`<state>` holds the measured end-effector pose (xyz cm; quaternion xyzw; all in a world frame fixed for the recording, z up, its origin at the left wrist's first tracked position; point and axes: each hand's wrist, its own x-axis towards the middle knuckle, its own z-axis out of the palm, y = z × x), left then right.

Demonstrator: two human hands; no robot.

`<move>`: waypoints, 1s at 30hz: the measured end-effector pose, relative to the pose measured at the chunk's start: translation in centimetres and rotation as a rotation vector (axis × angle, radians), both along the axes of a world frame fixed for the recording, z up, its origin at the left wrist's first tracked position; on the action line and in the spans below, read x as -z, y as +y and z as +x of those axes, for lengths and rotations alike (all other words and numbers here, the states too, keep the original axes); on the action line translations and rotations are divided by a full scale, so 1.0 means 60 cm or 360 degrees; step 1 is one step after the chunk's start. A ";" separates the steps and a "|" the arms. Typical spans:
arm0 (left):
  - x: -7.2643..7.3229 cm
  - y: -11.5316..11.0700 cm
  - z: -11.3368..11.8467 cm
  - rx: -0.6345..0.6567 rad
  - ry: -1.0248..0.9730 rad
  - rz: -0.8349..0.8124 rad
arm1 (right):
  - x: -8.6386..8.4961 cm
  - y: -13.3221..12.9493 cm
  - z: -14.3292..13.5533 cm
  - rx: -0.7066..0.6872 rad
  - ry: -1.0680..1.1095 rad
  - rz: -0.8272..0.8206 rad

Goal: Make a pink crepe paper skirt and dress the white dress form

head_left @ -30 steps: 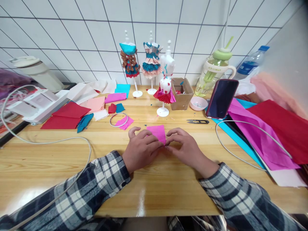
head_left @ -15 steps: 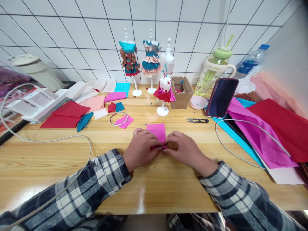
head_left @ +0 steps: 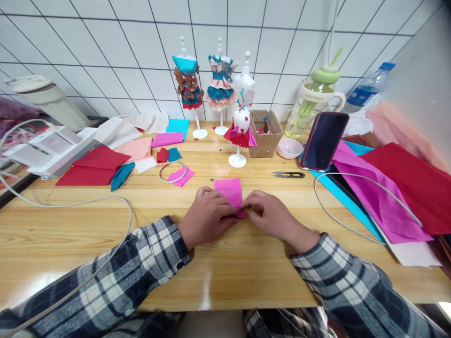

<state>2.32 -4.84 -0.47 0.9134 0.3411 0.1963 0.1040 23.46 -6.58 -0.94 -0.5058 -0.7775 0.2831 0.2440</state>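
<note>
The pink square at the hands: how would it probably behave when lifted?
The pink square is probably floppy, because it looks like a thin sheet. It should be light, being small and flat. Its near edge appears folded, so it may hold a crease.

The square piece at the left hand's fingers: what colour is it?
The square piece is bright pink, showing best in the head view.

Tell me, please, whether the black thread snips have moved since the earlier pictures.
No: judged against the smartphone, the black thread snips lie in the same place, left of its lower edge; the whole view shifted slightly.
</note>
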 end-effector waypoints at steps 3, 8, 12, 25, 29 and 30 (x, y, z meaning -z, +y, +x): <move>-0.003 0.000 0.000 0.0014 0.0006 -0.0022 | 0.001 0.001 0.002 0.0016 -0.0013 0.0011; -0.005 0.002 0.001 0.0021 -0.0004 -0.0102 | 0.002 0.001 0.003 0.0014 -0.0064 0.0035; -0.003 0.003 0.000 0.0041 -0.0012 -0.0093 | 0.001 0.000 0.001 -0.0024 -0.0148 0.0084; 0.010 0.011 -0.005 0.0330 0.0072 0.0082 | -0.008 -0.001 0.006 -0.0078 -0.0437 0.0118; 0.009 0.012 -0.007 0.0331 0.0134 0.0114 | -0.014 0.001 0.015 -0.0175 -0.0494 0.0118; 0.008 0.013 -0.007 0.0325 0.0143 0.0105 | -0.015 0.001 0.019 -0.0193 -0.0489 0.0121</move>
